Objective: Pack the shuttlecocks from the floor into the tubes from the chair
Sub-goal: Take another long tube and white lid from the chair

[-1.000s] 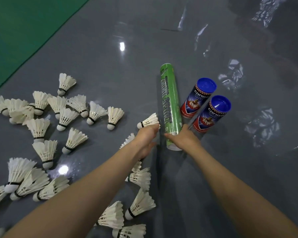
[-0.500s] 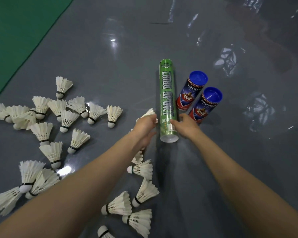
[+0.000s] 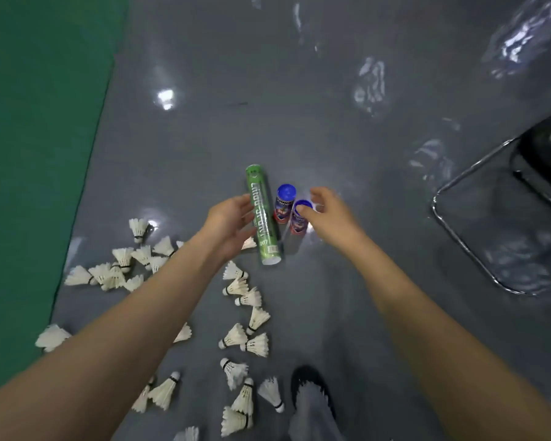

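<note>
Biggest thing here is the grey floor (image 3: 331, 90), with a green mat (image 3: 39, 122) along the left and the chair (image 3: 541, 154) off to the right, well apart from the action. All three tubes are already down on the floor, so the job now looks like opening one and starting to fill it.

The person's hands are apart, one on each side of the tubes. The left hand (image 3: 229, 226) has relaxed, mostly straight fingers just beside the long green tube (image 3: 261, 214) and isn't wrapped round it. The right hand (image 3: 331, 214) is loosely curved by the blue cap of the nearer short tube (image 3: 299, 222). Honestly can't tell if it's pinching that cap or just hovering.

The other short tube (image 3: 283, 203) stands right next to it, and both sit tucked against the green one. The shuttlecocks (image 3: 245, 340) are scattered left of the tubes and back toward the person's shoe (image 3: 312, 386).

Tips for doing it well:
- Steady a tube with one hand while the other pulls the cap, or the neighbours will probably topple.
- Feed shuttlecocks in cork first and nest them, so the feathers don't get crushed.
- Start with the ones nearest the tubes.
</note>
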Tool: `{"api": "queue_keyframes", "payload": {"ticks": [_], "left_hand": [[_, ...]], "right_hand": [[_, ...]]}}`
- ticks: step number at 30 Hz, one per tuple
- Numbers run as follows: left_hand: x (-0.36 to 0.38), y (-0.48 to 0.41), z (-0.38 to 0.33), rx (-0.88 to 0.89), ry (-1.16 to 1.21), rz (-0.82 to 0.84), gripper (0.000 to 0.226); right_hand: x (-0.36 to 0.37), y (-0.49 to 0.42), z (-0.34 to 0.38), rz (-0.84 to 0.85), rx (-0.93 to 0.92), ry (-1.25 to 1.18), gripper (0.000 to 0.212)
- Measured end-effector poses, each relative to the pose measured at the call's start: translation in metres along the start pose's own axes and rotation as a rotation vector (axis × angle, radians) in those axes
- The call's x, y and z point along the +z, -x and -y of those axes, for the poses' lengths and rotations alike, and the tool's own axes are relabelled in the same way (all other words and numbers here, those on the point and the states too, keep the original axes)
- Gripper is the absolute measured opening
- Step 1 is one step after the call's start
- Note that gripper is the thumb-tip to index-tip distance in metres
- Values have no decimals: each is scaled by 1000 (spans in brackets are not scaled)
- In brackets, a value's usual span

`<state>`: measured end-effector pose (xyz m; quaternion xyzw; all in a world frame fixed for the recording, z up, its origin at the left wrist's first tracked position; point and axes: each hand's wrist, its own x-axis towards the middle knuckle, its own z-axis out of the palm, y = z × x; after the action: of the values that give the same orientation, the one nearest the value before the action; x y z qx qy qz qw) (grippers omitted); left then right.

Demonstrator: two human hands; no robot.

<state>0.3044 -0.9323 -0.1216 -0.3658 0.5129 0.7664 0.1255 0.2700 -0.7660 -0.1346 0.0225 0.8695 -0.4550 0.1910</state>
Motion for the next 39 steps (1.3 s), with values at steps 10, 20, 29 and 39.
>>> {"api": "queue_keyframes", "payload": {"ticks": [10,20,29,39], "left_hand": [[160,256,-128,12,-134,234,29],[436,362,-104,-11,-228,526,7],[630,387,-36,-93,-355,669,9],[768,259,1,-152,-470,606,9]], "right_hand": [[-274,218,134,-312,69,-102,52],[-530,337,61,-622,182,-142,54],[-688,350,-33,-717,291,-145,53],[-755,202,-138,-569,429,-158,62]]}}
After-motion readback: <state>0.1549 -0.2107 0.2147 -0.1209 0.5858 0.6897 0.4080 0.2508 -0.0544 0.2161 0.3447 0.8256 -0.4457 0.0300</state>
